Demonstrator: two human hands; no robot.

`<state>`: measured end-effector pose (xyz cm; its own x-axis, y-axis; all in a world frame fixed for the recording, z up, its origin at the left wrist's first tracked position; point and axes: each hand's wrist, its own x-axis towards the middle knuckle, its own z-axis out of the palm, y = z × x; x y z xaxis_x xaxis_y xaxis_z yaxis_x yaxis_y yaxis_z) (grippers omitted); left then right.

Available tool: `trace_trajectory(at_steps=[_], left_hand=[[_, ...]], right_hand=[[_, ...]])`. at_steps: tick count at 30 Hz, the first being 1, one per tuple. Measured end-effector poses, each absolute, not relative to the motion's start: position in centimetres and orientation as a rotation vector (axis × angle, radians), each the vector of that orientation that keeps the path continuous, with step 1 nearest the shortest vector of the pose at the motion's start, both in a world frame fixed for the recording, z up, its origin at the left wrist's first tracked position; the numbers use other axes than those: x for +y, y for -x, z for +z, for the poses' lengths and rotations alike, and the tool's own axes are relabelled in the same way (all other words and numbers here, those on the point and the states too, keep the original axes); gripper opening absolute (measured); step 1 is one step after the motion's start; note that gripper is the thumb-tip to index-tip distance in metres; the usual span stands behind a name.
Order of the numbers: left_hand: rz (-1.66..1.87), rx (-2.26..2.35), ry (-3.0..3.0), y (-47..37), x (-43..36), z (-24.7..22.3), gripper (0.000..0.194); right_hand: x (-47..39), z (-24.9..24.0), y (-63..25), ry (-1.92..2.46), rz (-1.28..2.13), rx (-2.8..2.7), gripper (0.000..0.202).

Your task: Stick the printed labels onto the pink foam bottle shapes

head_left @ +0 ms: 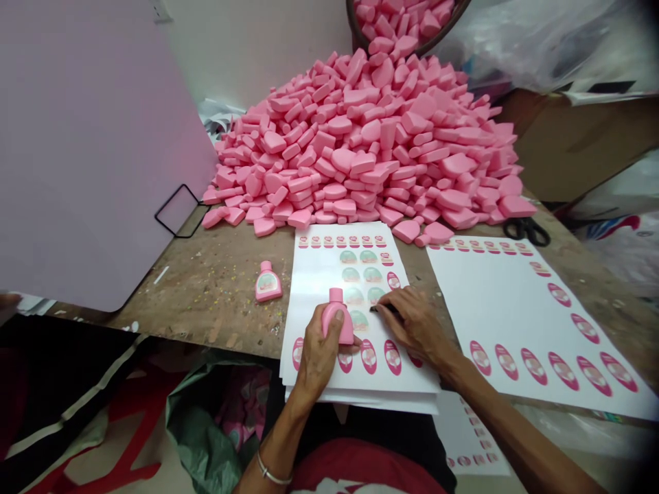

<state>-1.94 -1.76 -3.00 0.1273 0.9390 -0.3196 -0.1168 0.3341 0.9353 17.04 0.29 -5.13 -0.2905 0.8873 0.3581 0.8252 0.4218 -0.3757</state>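
Observation:
A plain pink bottle (pixel 340 325) stands upright in my left hand (pixel 320 346), the thumb across its front, over the lower part of a sticker sheet (pixel 319 274). Green and pink stickers run along the sheet. My right hand (pixel 409 321) is at the sheet's right side, its fingers pinched on a small dark object (pixel 375 309) beside the green stickers; what it is cannot be made out. To the left on the table lies another pink bottle (pixel 268 283) with a green label on its front.
A large heap of pink bottles (pixel 360 151) covers the back of the table (pixel 206 274). Black scissors (pixel 527 230) and a second sticker sheet (pixel 494 302) lie at the right. A pale panel (pixel 93 151) rises at the left. A green bag (pixel 198 418) hangs below the table edge.

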Motion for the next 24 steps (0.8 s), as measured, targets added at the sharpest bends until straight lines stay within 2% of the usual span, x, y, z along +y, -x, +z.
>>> trace_trajectory(at_steps=[11,17,21,24], left_hand=[[0.963,1.220,-1.007,1.4,-2.0,-3.4,0.038],[0.960,1.227,-1.024,1.6,-2.0,-3.6,0.038],[0.961,1.228,-1.034,1.7,-2.0,-3.5,0.038],[0.953,1.227,-1.045,1.7,-2.1,-3.5,0.038]], right_hand=[[-2.8,-6.1,-15.3,1.615,-0.057,-2.089,0.016],[-2.8,-6.1,-15.3,1.581,0.099,-2.001,0.014],[-2.5,-5.4,-14.7,1.708,0.178,-1.889,0.020],[-1.7,-4.6,-14.4,1.843,0.408,-1.717,0.023]])
